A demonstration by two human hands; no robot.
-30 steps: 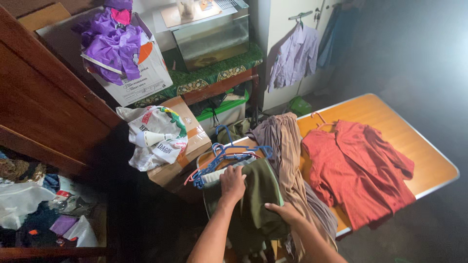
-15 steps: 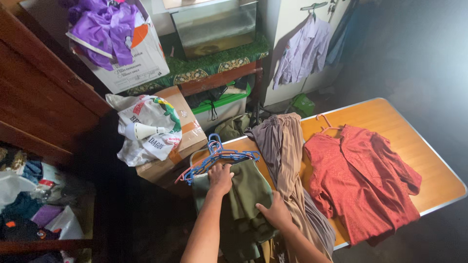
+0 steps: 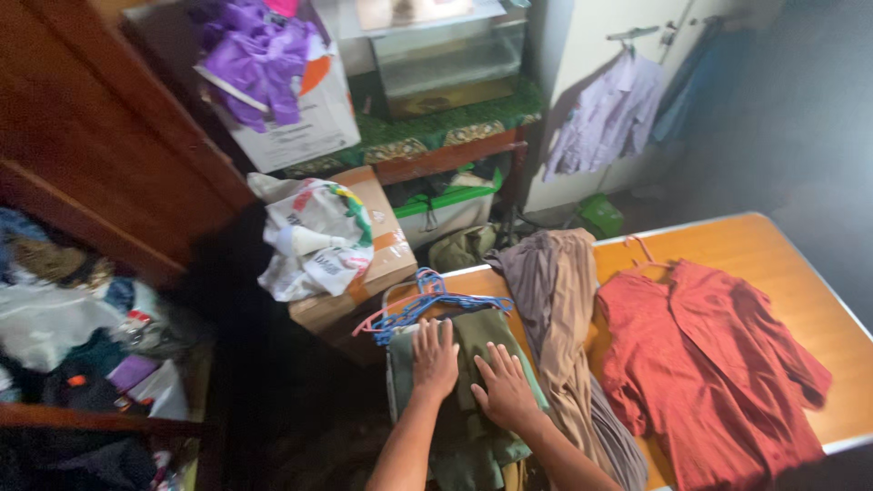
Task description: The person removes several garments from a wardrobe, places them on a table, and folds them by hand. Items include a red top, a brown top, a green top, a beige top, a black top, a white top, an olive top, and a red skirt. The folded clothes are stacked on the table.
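Where hands (image 3: 468,375) press: green cloth (image 3: 482,341).

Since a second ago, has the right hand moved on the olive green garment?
Yes. The right hand moved from the olive green garment's right edge up onto its top, beside the left hand.

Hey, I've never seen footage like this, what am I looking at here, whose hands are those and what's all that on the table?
This is one picture from a camera worn on a person's head, looking down, so the two bare arms coming up from the bottom are the wearer's own. The left hand and right hand lie flat, palms down, on an olive green garment at the near corner of an orange table; neither grips anything. Just beyond the hands is a bunch of plastic hangers, mostly blue. To the right lie a brown-grey draped cloth and a red shirt spread flat on a pink hanger. Off the table stands a cardboard box with a printed bag on it.
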